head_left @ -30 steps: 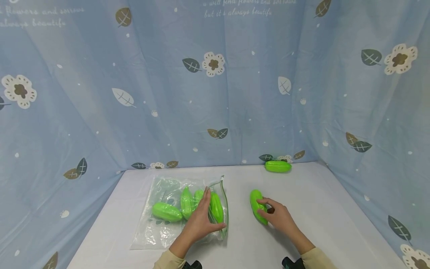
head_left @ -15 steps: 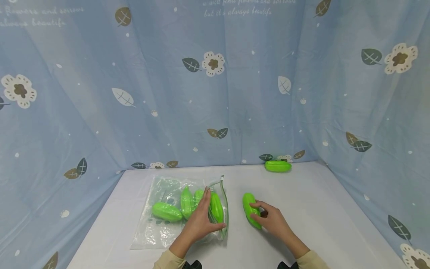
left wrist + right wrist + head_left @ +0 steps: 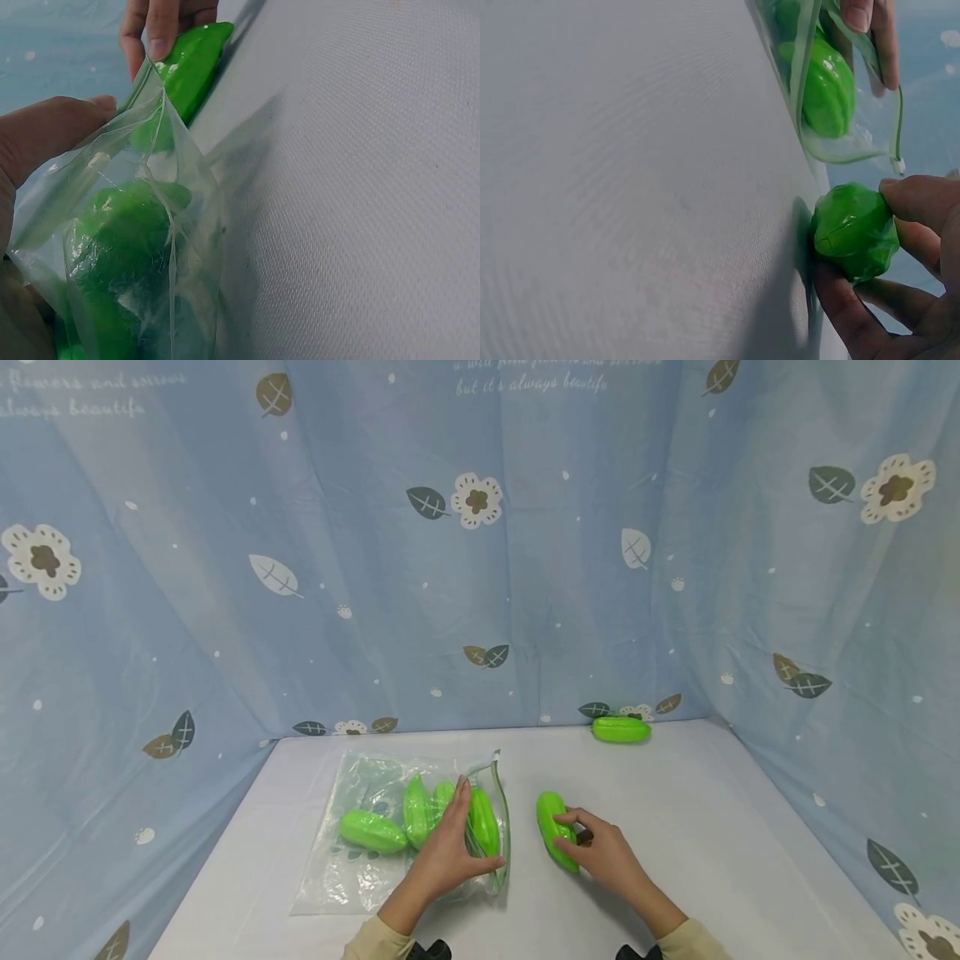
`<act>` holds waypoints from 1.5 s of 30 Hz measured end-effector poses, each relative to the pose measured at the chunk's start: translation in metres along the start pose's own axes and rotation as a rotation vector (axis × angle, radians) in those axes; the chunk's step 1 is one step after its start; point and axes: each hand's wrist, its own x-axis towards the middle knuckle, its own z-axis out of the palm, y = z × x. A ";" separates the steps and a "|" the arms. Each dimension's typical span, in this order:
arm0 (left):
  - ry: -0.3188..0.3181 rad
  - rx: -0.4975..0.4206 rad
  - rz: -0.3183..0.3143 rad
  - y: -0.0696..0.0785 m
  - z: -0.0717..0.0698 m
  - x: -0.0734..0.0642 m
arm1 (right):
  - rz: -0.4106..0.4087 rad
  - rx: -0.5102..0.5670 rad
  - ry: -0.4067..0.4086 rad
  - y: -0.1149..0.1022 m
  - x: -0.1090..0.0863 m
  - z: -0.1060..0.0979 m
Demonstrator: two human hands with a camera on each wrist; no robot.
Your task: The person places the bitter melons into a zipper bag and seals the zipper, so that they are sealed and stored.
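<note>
A clear zip bag [image 3: 330,877] lies on its side with several bright green, ridged, elongated toy vegetables [image 3: 372,832] inside. My left hand [image 3: 442,852] is at its mouth, thumb spread wide from straight fingers, touching the raised upper edge; in the left wrist view the thumb [image 3: 64,127] lies along the plastic. The green-rimmed mouth gapes to the right, one toy vegetable [image 3: 829,90] just within. Right of the mouth, my right hand [image 3: 611,856] grips another green toy vegetable [image 3: 551,827] between thumb and fingers, low over the table and apart from the bag.
One more green toy vegetable [image 3: 621,730] lies at the back right, close to the blue patterned curtain [image 3: 480,593]. The curtain hangs behind and along both sides of the white table [image 3: 705,827]. A white slider [image 3: 898,166] sits at the end of the bag's zip.
My right hand has carried its green toy vegetable leftward, nearer the bag mouth, slowing in the last half second. The left hand and the bag have stayed in place.
</note>
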 end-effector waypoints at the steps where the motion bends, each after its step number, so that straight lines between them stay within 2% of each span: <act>1: 0.000 -0.002 0.001 0.000 0.000 0.000 | 0.001 -0.003 0.001 -0.001 0.000 0.000; 15: 0.002 -0.001 0.003 0.001 0.000 -0.001 | -0.012 0.001 0.004 -0.003 -0.001 0.002; 30: -0.003 0.003 -0.015 0.003 -0.001 0.000 | -0.112 0.060 -0.028 -0.005 0.004 0.007; 37: -0.001 0.008 -0.013 0.003 -0.001 -0.001 | -0.182 0.092 -0.080 -0.008 0.007 0.012; 45: -0.004 0.001 -0.010 0.003 -0.001 -0.001 | -0.206 0.111 -0.115 -0.013 0.010 0.016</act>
